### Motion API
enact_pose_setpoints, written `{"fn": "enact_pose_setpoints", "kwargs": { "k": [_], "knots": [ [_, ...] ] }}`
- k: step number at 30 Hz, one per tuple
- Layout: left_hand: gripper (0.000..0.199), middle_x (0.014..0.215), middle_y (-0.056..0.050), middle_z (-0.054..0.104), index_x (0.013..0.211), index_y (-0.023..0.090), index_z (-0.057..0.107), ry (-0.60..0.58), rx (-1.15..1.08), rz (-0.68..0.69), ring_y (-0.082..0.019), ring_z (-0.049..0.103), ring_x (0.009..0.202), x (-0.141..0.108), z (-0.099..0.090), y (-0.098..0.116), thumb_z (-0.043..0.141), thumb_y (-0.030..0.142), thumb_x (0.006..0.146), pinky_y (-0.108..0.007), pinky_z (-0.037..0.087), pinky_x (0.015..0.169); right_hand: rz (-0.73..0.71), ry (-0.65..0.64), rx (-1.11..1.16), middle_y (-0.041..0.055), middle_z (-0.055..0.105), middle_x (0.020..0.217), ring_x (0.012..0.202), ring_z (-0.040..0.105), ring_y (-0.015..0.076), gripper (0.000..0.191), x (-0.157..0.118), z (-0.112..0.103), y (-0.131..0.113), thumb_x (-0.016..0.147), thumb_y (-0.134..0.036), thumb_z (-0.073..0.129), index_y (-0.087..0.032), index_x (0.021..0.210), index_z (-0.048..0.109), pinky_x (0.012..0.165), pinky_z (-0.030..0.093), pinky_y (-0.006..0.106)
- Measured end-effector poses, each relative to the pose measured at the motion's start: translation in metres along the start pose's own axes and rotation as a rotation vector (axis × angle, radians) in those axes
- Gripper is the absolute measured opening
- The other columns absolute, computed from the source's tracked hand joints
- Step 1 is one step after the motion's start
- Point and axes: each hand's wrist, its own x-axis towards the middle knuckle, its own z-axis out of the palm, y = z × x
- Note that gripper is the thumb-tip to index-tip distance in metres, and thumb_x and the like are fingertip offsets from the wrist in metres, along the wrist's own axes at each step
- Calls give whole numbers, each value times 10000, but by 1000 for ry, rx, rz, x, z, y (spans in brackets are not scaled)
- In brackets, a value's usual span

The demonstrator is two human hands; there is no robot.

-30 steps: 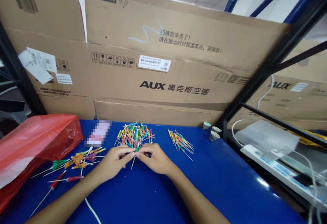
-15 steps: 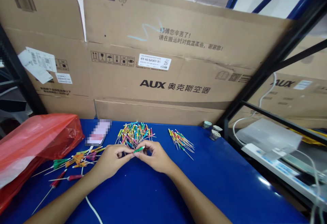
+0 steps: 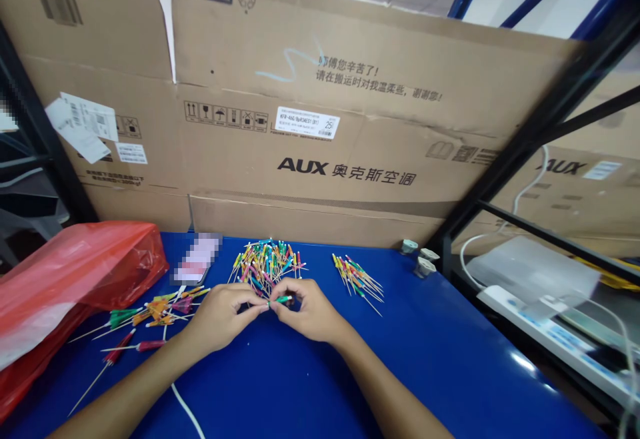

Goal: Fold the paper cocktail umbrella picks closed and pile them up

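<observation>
Over the glossy blue surface (image 3: 320,392), the bare left hand (image 3: 230,309) and bare right hand (image 3: 307,309) pinched a slim, furled green paper umbrella (image 3: 279,299) between their fingers. To the left, loose coloured paper umbrellas (image 3: 157,309) lay near a crinkled red plastic bag (image 3: 120,259). Farther off sat a multicoloured pile of furled umbrellas (image 3: 267,262), a smaller multicoloured bunch (image 3: 353,273) right of it.

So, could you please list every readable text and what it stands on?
"AUX 奥克斯空调": large cardboard sheet.
"师傅您辛苦了! 请在搬运时对我温柔些, 谢谢您!": same sheet.
"HY": same sheet, upper left.
"KFR-46G/BpR3AES1(B1)", "25": white label on it.
"AUX": right-hand cardboard.
Too small or blurred: other print, stickers, phone screen.
</observation>
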Motion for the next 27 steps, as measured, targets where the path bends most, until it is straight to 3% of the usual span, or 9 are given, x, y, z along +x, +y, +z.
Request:
{"fn": "enact_pose_setpoints", "kwargs": {
  "k": [4,11,15,19,21,24,27],
  "knots": [
    [225,798,-35,736,936,279,796,-11,7,25,-190,628,695,-1,-4,-1,610,402,907,-286,423,653,-17,14,19,14,652,795,698,562,137,38,0,-2,3,840,-207,618,-191,845,652,655,458,243],
    [262,705,-26,692,879,243,796,84,-35,-65,-143,514,563,0,-12,-10,635,450,876,-257,358,549,-6,194,28,10,577,709,628,488,125,105,0,-19,11,872,-242,589,-176,794,616,594,432,236],
    [329,634,-17,684,937,193,769,162,-262,-248,-121,476,483,3,-5,-19,673,488,830,-229,323,464,-14,13,-57,1,622,713,616,521,121,53,-1,-14,8,839,-180,596,-186,818,645,599,436,232],
    [394,907,-70,766,1015,163,704,98,-523,-341,-74,445,387,6,1,-24,636,511,844,-218,319,387,-61,-176,-124,-1,661,738,635,574,128,62,0,-3,3,835,-196,629,-204,860,685,640,451,242],
    [406,926,-80,770,1012,156,682,66,-570,-355,-63,429,361,7,3,-24,622,523,851,-216,321,372,-62,-146,-138,9,672,761,653,584,135,95,1,-3,1,865,-241,628,-210,920,698,647,453,247],
    [407,944,-94,769,1010,152,657,7,-610,-357,-61,437,354,7,6,-21,604,528,863,-213,335,367,-33,3,-123,25,686,811,656,574,136,171,2,-6,0,936,-308,563,-213,990,694,628,445,249],
    [386,969,-98,763,1023,153,643,-68,-629,-329,-58,451,357,6,11,-16,599,507,875,-205,337,364,-39,103,-98,35,684,834,693,584,148,185,2,-5,-1,939,-356,573,-212,959,688,653,454,259]
  ]
}}
